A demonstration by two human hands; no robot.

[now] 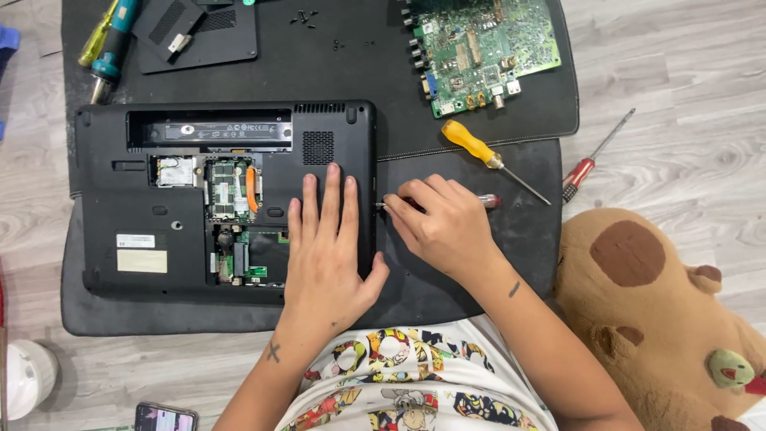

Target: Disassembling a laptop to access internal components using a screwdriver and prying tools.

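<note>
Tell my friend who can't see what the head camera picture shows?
A left hand lies flat on an upturned black laptop with open compartments, while the right hand holds a screwdriver at its side edge. Spare screwdrivers, a green circuit board and a plush toy lie around.

A floor of pale grey wood-look planks point(686, 88) fills the view from above, evenly lit with soft shadows. A large black mat point(479, 263) lies across it as a work surface, with a second dark mat point(351, 64) overlapping its upper part. At the right edge sits a brown plush toy point(654, 311) with a darker brown patch. A white rounded object point(28, 379) rests at the lower left corner, and a phone point(163, 417) with a lit screen lies near the bottom edge.
</note>
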